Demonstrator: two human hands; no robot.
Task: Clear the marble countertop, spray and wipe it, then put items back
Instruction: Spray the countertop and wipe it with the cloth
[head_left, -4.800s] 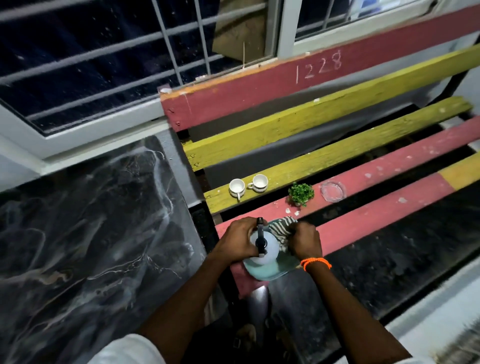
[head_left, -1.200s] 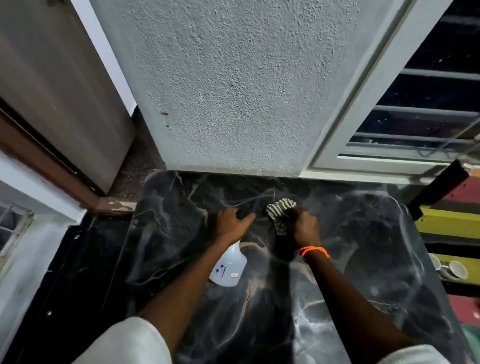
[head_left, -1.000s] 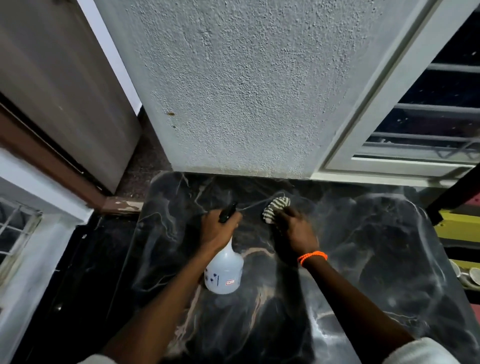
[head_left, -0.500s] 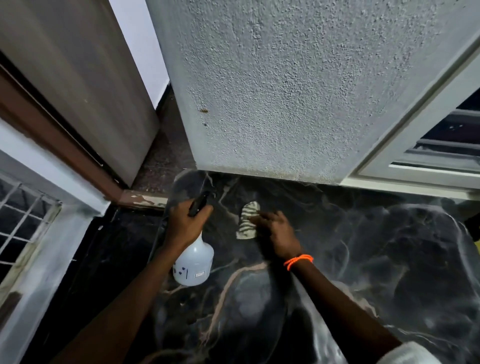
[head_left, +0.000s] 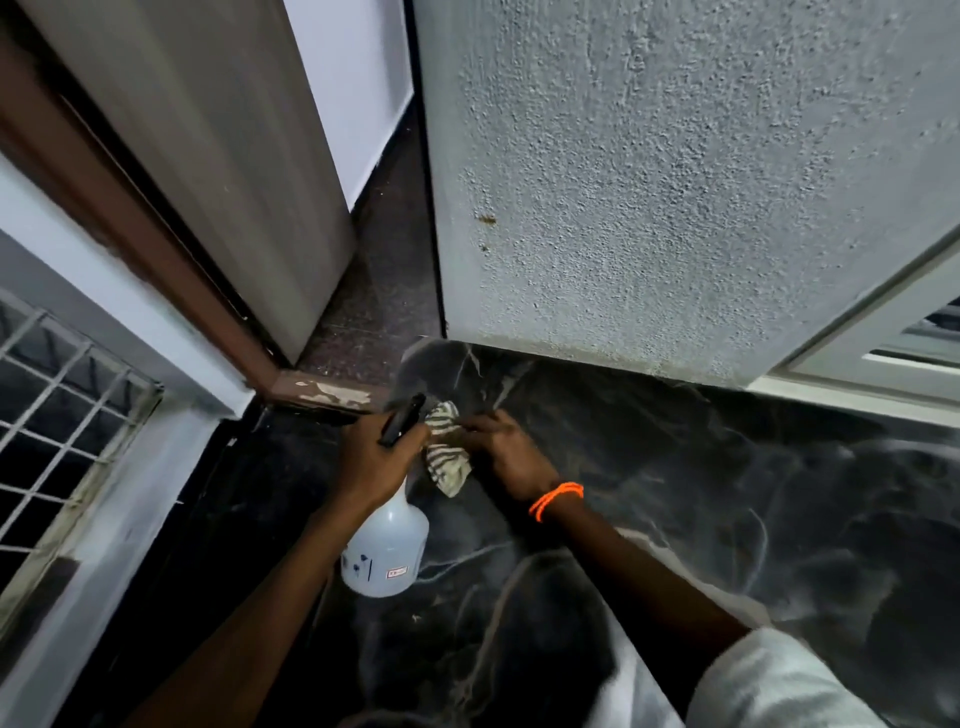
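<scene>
One spray bottle (head_left: 385, 545) and one striped cloth (head_left: 445, 454) were in use over the black, white-veined marble table (head_left: 727, 493). The left hand (head_left: 371, 462) had its grip clenched round the translucent plastic bottle's neck, long axis tilted, black nozzle (head_left: 402, 420) pointing toward the far wall. The right hand (head_left: 506, 452) pinched the crumpled cloth against the table's far-left corner, beside rough plaster (head_left: 675, 182).

A translucent white spray bottle (head_left: 387, 551) with a black trigger head hangs tilted above the dark veined marble countertop (head_left: 727, 499); just right of it, a crumpled striped cloth (head_left: 445, 457) lies at the far-left corner
</scene>
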